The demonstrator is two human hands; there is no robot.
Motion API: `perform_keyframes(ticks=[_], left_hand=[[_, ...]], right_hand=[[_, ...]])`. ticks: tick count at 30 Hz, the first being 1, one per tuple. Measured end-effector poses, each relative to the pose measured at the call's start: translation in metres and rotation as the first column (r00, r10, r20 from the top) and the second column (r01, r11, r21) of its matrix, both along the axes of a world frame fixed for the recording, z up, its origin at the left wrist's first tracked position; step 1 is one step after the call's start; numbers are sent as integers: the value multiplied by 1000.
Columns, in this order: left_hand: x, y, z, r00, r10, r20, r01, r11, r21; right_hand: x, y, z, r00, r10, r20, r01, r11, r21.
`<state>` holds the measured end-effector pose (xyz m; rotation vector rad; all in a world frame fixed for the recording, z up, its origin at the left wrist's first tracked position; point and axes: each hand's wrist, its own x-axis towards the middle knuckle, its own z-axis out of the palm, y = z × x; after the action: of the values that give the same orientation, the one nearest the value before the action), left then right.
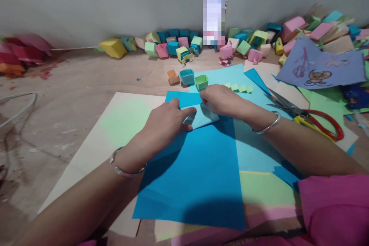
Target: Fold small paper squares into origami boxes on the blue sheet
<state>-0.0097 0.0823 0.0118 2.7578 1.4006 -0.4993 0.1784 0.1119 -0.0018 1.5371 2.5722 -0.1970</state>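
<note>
A folded piece of light blue paper (206,117) lies on a large blue sheet (193,169). My left hand (167,125) rests on the left end of the folded paper, thumb and index finger stretched apart over it. At its upper right end, my right hand (220,100) is closed, fingers curled down against the paper; their tips are partly hidden. Just beyond my hands stand three small paper boxes: an orange one (173,77), a teal one (187,77) and a green one (201,82). A zigzag-edged green paper strip (239,88) lies beside my right wrist.
Red-and-yellow-handled scissors (300,113) lie open beside my right forearm. Many coloured paper boxes (173,48) line the wall. A pixelated upright screen (213,17) stands among them. A purple drawing (323,67) and a glue tube (279,46) are on the right.
</note>
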Motion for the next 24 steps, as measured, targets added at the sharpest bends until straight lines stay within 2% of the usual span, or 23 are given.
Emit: perform_keyframes(ticks=[6, 9, 10, 12, 14, 16, 18, 24], left_hand=[[-3, 4, 2, 1000, -21, -3, 21, 999, -34], [-3, 5, 3, 1000, -9, -6, 9, 999, -46], [-2, 5, 3, 1000, -10, -4, 10, 999, -47], [-2, 5, 4, 1000, -18, 4, 18, 999, -42], [-1, 4, 5, 1000, -20, 7, 20, 999, -35], [1, 3, 6, 1000, -8, -2, 8, 999, -35], [2, 1, 7, 1000, 6, -19, -7, 999, -45], [4, 1, 7, 1000, 13, -20, -14, 999, -53]], right_hand=[[4, 1, 5, 1000, 17, 4, -17, 999, 29], [5, 0, 13, 987, 161, -14, -160, 987, 19], [6, -1, 16, 966, 254, -47, -254, 967, -2], [6, -4, 19, 882, 446, -155, -457, 888, -48], [6, -5, 18, 791, 548, -272, -589, 802, -95], [7, -6, 14, 753, 557, -350, -633, 758, -156], [7, -5, 9, 757, 526, -388, -631, 743, -223], [7, -4, 12, 838, 420, -347, -533, 764, -362]])
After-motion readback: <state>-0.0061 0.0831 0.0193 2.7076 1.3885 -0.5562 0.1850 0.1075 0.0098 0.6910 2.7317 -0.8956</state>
